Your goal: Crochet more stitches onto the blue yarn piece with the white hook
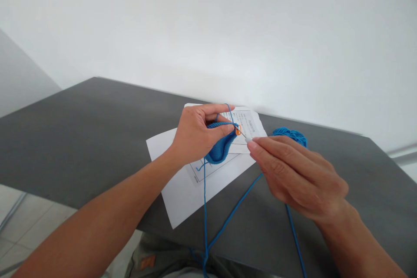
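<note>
A blue crochet piece, cupped in shape, is pinched between the thumb and fingers of my left hand. Blue yarn loops over the raised index finger of that hand. My right hand grips a crochet hook by its pale handle, and the hook's thin metal shaft reaches to the edge of the piece. An orange stitch marker hangs at that edge, close to my left thumb. The hook's very tip is hidden in the stitches.
Printed paper sheets lie on the dark grey table under my hands. A blue yarn ball sits behind my right hand. Strands of yarn run down to my lap. A white wall stands behind the table.
</note>
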A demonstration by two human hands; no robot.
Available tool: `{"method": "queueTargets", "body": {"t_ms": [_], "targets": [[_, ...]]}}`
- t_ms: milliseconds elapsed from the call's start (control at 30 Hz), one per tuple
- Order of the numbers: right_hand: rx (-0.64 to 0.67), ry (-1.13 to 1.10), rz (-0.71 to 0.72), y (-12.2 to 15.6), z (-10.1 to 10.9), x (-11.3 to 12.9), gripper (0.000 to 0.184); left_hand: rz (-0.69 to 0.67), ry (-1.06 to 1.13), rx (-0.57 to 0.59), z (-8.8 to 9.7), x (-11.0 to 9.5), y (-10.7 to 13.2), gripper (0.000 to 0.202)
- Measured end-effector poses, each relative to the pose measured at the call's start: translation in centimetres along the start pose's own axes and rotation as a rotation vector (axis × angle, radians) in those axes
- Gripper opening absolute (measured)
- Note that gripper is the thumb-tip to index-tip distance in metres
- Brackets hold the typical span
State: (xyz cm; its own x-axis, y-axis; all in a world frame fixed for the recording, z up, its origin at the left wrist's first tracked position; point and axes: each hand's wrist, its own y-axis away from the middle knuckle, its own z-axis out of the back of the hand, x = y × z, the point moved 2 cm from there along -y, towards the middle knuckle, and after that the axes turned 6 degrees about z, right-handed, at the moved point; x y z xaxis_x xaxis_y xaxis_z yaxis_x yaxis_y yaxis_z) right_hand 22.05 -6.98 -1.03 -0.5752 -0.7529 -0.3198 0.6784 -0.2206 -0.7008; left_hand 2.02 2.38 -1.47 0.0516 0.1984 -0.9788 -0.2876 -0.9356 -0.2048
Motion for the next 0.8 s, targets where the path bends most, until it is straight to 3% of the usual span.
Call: {"method": "queueTargets", "body": {"t_ms": [167,333,800], "targets": [[-0.005,-0.049,-0.037,-0.4,0.7,-0.1,0.047,0.004,0.003,0.074,0.1,-0.1,-0.1,0.038],[-0.031,-0.121,-0.175,-0.7,1.3,-0.1,0.052,0.000,-0.021,0.159,0.3,0.1,-0.2,0.038],[-0.176,-0.406,-0.501,-0.5,1.4,-0.6,0.037,-0.030,-0.078,0.221,0.7,0.1,-0.5,0.032]]}}
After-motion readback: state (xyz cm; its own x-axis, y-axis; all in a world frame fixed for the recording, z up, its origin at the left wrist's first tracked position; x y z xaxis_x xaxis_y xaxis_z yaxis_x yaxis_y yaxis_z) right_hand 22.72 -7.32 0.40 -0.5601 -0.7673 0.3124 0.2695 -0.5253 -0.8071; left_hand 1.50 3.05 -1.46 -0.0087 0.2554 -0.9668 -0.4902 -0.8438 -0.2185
